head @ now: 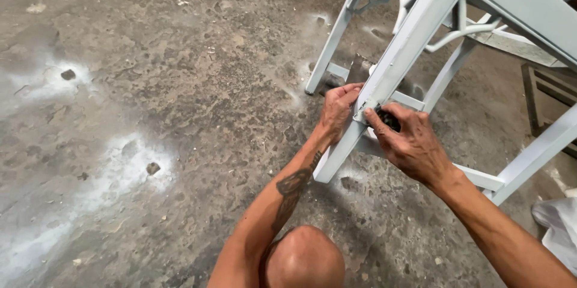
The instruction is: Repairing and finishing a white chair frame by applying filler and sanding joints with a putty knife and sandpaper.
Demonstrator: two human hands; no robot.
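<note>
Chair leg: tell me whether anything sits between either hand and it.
Nothing stands between the left hand and the pale grey chair leg: its fingers wrap the leg directly. The right hand presses a small dark object against the leg, so that object lies between its fingertips and the painted surface.

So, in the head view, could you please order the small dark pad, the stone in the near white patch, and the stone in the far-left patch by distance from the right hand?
1. Small dark pad, under the right hand.
2. Nearer stone, left-centre floor.
3. Far-left stone, upper left.
</note>
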